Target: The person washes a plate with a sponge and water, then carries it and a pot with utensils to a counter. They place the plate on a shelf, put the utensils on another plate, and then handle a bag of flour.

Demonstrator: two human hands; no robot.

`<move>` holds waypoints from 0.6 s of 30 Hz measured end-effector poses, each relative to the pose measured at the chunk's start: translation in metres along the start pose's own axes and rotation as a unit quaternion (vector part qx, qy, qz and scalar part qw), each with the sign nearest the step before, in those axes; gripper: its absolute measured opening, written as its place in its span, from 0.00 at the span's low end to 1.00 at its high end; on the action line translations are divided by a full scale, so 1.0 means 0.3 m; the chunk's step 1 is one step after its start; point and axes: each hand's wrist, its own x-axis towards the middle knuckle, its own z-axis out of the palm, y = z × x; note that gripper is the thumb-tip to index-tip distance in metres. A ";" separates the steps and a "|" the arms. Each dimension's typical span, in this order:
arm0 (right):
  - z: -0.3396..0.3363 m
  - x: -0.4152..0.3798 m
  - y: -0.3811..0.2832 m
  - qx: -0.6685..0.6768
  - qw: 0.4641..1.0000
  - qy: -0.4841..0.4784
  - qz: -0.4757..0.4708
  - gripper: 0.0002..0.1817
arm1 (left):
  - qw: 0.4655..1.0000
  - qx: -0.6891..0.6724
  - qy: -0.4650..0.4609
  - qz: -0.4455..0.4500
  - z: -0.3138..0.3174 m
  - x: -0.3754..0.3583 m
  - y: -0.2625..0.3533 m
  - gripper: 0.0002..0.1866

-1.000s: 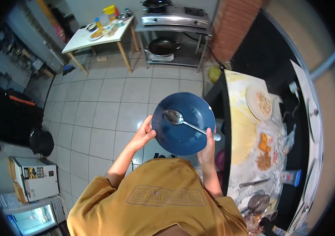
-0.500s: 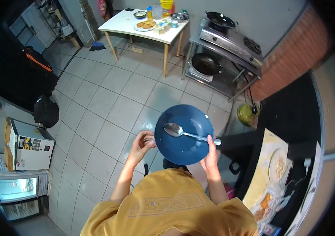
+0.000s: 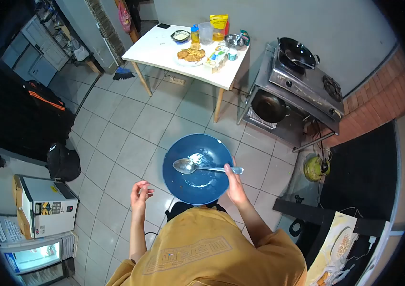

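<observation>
The left hand (image 3: pixel 140 193) is empty, fingers loosely curled, apart from the bowl (image 3: pixel 176 185) and just beside its left rim. The right hand (image 3: pixel 235 188) clamps the bowl's right rim, its thumb pressing the spoon's handle. The bowl is held in the air over the tiled floor (image 3: pixel 131 143). The spoon (image 3: pixel 190 166) lies across it, head toward the left, handle end jutting past the right rim. Bright patches show inside, wet or only reflections; I cannot tell.

Beyond stands the table (image 3: pixel 152 50). Fried food (image 3: pixel 191 55) sits near the middle of its near edge, a carton (image 3: pixel 217 57) toward the right edge, a metal bowl (image 3: pixel 232 43) near the far right corner. A bottle (image 3: pixel 195 35) and a jug (image 3: pixel 205 33) stand by the far edge. To the right, a wok (image 3: pixel 297 53) rests at the left end of the stove (image 3: pixel 307 86).
</observation>
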 end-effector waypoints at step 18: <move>0.810 1.286 0.340 0.139 0.987 0.085 -0.011 0.25 | 1.000 0.011 0.021 -0.001 -0.731 1.320 0.442 0.12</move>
